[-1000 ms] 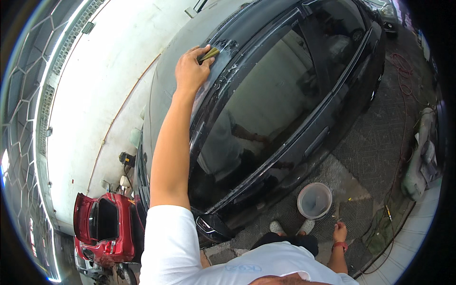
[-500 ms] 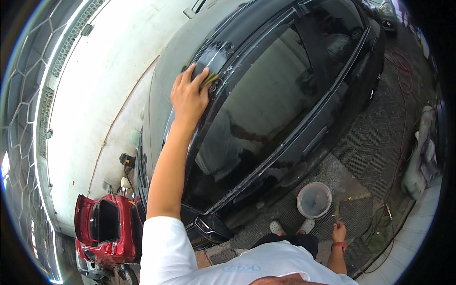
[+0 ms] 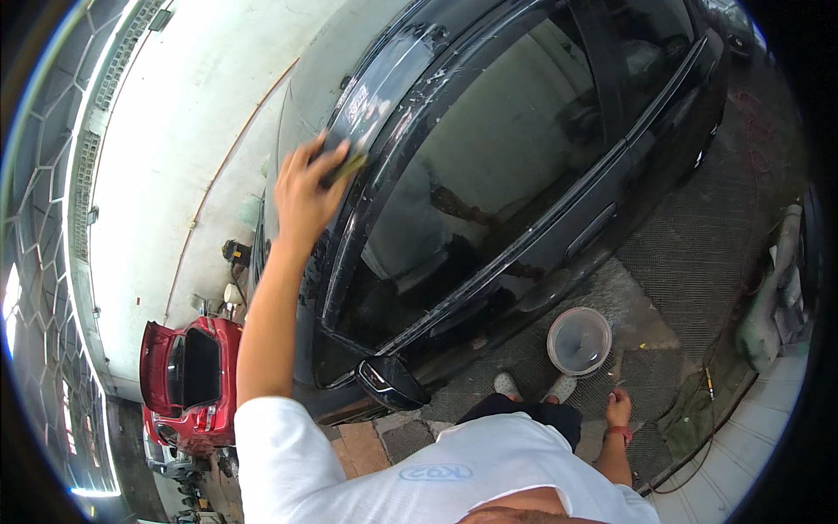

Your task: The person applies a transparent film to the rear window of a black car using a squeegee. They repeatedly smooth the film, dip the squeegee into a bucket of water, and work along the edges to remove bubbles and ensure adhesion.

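Observation:
My left hand (image 3: pixel 307 194) reaches out to the black car (image 3: pixel 559 297) and grips a flat pad (image 3: pixel 350 168) with a yellow-green edge, blurred by motion. The pad lies against the roof edge (image 3: pixel 384 83) above the side window, near the windshield pillar. Wet, milky smears and light patches show along that edge. Down at my right side hangs my right hand (image 3: pixel 618 409), its fingers curled; whether something small is in them cannot be made out. A red band circles that wrist.
A round bucket (image 3: pixel 580 342) with cloudy liquid stands on the floor by my feet. The side mirror (image 3: pixel 390 382) juts out close to my body. A red car (image 3: pixel 194 384) is at the left. Hoses (image 3: pixel 758 144) and a grey draped cloth (image 3: pixel 772 306) lie at the right.
My left hand has slid with the pad toward the front of the car, down and left in view. My right hand stays low at my side.

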### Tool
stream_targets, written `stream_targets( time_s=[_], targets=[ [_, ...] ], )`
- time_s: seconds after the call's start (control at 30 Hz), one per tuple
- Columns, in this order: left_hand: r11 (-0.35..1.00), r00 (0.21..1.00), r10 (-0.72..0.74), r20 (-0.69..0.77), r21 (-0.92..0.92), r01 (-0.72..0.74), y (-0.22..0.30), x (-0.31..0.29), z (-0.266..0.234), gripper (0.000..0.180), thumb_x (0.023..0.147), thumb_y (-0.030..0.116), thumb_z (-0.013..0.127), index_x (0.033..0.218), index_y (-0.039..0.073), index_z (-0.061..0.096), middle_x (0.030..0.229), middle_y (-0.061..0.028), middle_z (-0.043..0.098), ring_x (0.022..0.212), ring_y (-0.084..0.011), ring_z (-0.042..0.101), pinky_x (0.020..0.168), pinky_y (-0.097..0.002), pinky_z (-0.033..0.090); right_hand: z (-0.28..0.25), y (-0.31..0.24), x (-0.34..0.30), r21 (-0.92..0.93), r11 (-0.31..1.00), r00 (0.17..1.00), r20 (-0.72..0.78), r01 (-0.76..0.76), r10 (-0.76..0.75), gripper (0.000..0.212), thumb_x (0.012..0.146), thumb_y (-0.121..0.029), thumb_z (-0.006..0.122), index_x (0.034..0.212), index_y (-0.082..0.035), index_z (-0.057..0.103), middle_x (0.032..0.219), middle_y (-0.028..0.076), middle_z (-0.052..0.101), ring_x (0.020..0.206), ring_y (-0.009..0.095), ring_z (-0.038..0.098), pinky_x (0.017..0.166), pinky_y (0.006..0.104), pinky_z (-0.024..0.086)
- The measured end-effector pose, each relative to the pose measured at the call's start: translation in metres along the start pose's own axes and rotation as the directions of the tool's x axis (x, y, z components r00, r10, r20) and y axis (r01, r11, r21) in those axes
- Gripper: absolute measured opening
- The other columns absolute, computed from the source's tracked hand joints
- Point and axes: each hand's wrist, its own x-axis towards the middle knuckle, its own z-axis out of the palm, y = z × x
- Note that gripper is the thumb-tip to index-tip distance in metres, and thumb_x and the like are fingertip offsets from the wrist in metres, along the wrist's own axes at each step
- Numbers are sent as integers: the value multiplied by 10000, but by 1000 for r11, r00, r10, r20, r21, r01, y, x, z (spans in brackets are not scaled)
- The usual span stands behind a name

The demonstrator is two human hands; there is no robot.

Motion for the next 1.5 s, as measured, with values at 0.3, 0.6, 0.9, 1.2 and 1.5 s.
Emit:
stream_targets(
  time_s=[0.3,0.6,0.9,1.2,1.5],
  targets=[
    [995,987,-94,-131,0,95,33,16,20,481,842,226,992,1312,274,900,1439,-106,785,1244,-342,760,1080,-451,609,-16,-6,8,-121,992,999,9,-31,33,224,1068,-119,763,1247,13,785,1107,176,838,1045,327,816,981,434,623],
    [983,989,-115,-91,131,126,6,-99,-18,508,807,189,973,1303,274,899,1425,-118,777,1167,-341,755,1024,-454,614,-3,-47,38,58,998,997,72,10,-14,267,1086,-79,737,1319,49,751,1209,225,834,1134,344,820,1036,443,610],
    [990,985,-110,-134,71,120,36,-24,17,528,796,191,988,1308,283,897,1387,-126,782,1184,-347,747,1027,-458,604,0,-52,48,7,999,990,134,45,-46,257,1082,-90,746,1304,38,753,1246,209,831,1170,324,814,1052,430,615],
    [986,982,-117,-151,97,132,43,-9,17,561,774,151,999,1313,267,892,1379,-146,784,1175,-357,750,1021,-469,606,-6,-52,45,-7,999,995,97,32,-32,255,1073,-106,755,1296,18,766,1202,194,837,1123,318,815,1027,429,616],
    [989,967,-79,-242,103,106,34,-13,35,490,806,244,991,1285,298,899,1375,-113,785,1139,-338,751,1000,-457,601,-12,-33,36,-30,998,998,13,59,-58,196,1077,-105,749,1224,23,762,1092,157,831,1019,273,800,948,415,618]
  ],
)
